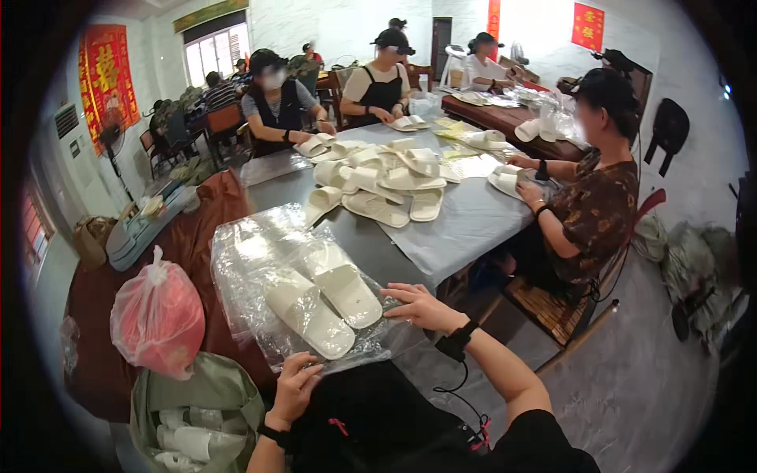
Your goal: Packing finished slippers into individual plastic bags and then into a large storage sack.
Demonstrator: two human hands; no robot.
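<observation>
A clear plastic bag [248, 256] lies on the near end of the table with a pair of cream slide slippers [347, 290] inside, side by side, toes away from me. My left hand [294, 386] is closed on the bag's near edge, thumb and fingers pinching the film close to a slipper's heel. On the right, my right hand [426, 307] has its fingers stretched out, their tips touching the bag's right edge beside the other slipper. A large heap of loose cream slippers [386, 177] sits farther up the table.
A red-filled plastic bag [160, 315] rests on the brown-covered surface at left. Below it stands an open green sack [197, 394] holding wrapped white items. Several people work around the grey table [465, 236]; one person [591, 189] sits at right, handling a slipper. A cable hangs from my right wristband [457, 340].
</observation>
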